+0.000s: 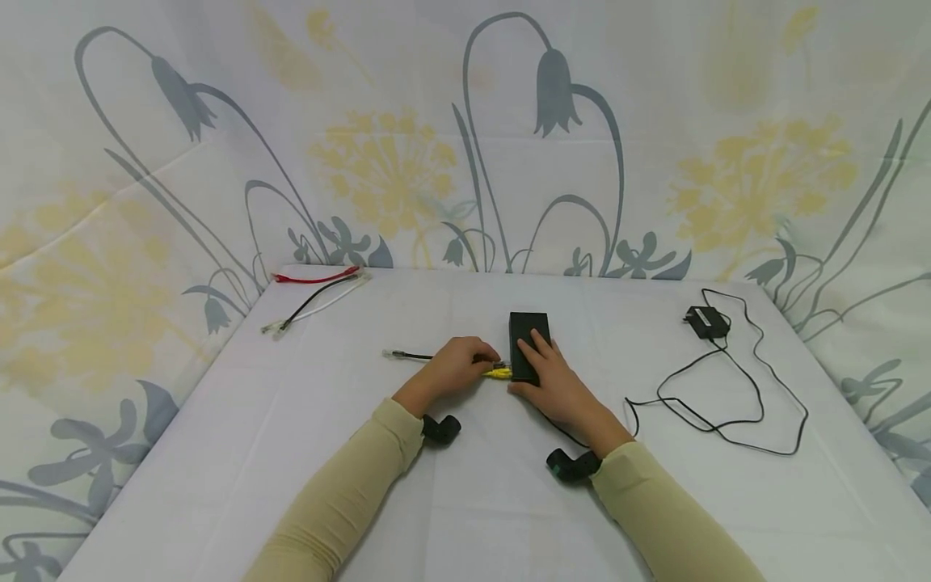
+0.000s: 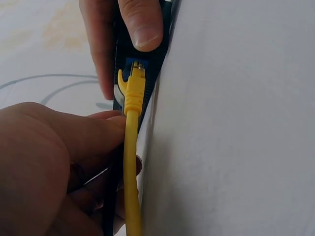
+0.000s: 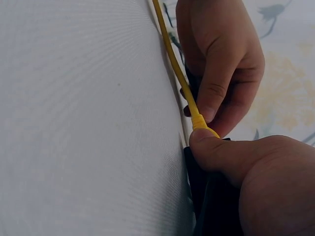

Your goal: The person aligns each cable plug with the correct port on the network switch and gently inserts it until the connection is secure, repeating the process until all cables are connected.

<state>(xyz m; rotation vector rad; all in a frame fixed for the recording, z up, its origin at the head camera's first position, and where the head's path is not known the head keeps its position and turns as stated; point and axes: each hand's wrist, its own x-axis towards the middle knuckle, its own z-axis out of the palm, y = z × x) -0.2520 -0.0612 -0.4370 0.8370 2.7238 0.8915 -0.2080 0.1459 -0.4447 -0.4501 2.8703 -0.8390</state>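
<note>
A black network switch box point(image 1: 529, 323) lies on the table with its ports facing left. My right hand point(image 1: 558, 388) holds it, fingers over the top and thumb at the near end. One port has a yellow network cable's plug point(image 2: 134, 93) in it. My left hand point(image 1: 458, 365) pinches a short black network cable point(image 1: 414, 356) close beside that plug. The black cable's free end, with a clear plug, points left. Fingers hide the held end, so I cannot tell whether it sits in a port. Both hands appear in the right wrist view, close to the yellow cable point(image 3: 174, 61).
At the far left lie a red cable point(image 1: 313, 280), a black cable point(image 1: 313, 297) and a white cable point(image 1: 330, 301). A black power adapter point(image 1: 707, 322) is on the right, its thin cord looping over the white table point(image 1: 480, 501). Patterned cloth point(image 1: 407, 162) hangs behind.
</note>
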